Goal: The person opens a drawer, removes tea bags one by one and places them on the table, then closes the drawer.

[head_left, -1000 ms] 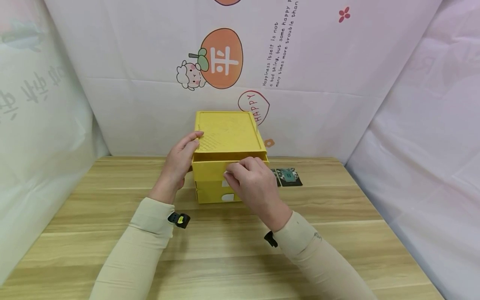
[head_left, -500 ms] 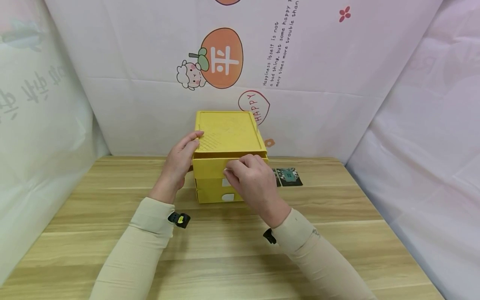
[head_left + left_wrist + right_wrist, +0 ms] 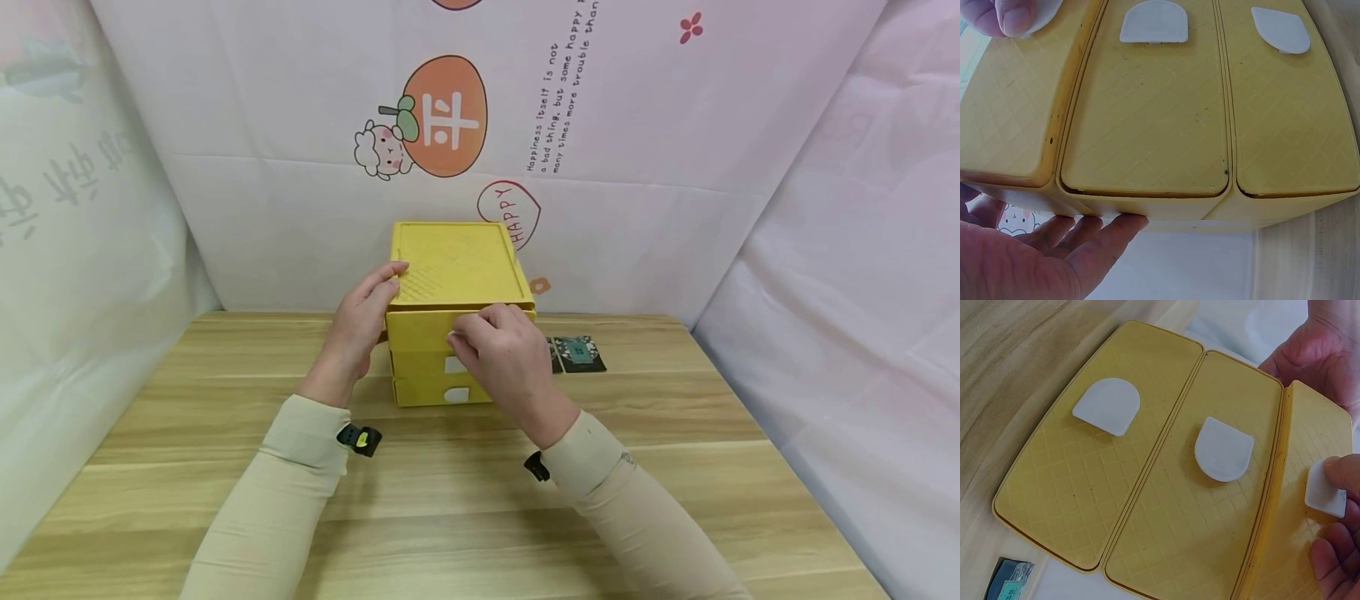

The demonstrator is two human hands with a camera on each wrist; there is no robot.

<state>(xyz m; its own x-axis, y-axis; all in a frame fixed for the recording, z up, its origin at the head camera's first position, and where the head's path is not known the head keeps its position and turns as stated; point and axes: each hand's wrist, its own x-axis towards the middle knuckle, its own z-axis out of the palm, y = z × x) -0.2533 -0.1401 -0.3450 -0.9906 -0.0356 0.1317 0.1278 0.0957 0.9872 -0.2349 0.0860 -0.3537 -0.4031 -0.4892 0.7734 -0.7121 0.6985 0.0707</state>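
A yellow box of three drawers (image 3: 461, 262) stands at the back of the table. Its top drawer (image 3: 420, 332) sticks out slightly, with a thin dark gap under the lid. My right hand (image 3: 510, 354) pinches that drawer's white handle (image 3: 1322, 492) between thumb and fingers. With fingers extended, my left hand (image 3: 356, 321) rests against the box's left side, one fingertip at the top edge; in the left wrist view the fingers (image 3: 1107, 247) lie along the side wall. The middle drawer (image 3: 1147, 119) and bottom drawer (image 3: 1297, 119), each with a white handle, sit flush.
Dark patterned cards (image 3: 579, 354) lie on the wooden table (image 3: 442, 500) just right of the box. A white printed cloth (image 3: 315, 225) hangs close behind the box, and further cloths hang at both sides.
My right hand has pushed the top drawer inward, away from me, and the gap under the lid has narrowed. The left hand has stayed at the box's side.
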